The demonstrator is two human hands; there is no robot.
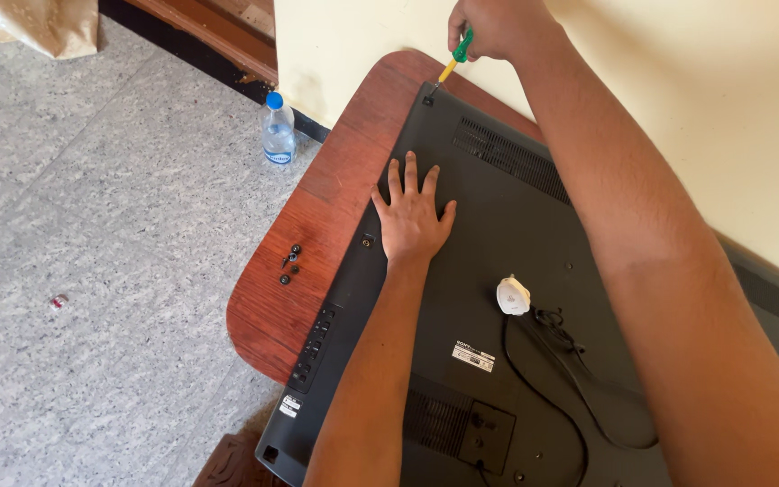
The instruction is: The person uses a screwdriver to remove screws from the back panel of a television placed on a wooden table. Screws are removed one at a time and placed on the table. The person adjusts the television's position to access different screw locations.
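Observation:
A black flat-screen set (489, 234) lies face down on a reddish wooden table (317, 207), back panel up. My left hand (412, 216) rests flat on the panel with fingers spread. My right hand (495, 27) reaches to the far corner and grips a screwdriver (455, 59) with a green and yellow handle. Its tip stands in a screw hole at the panel's top corner (428, 97). A white plug (513, 295) with a black cable (579, 379) lies on the panel.
Several small black screws (290, 263) lie loose on the table left of the set. A clear water bottle with a blue cap (278, 131) stands on the speckled floor by the cream wall (678, 81). A small red scrap (59, 301) lies on the floor.

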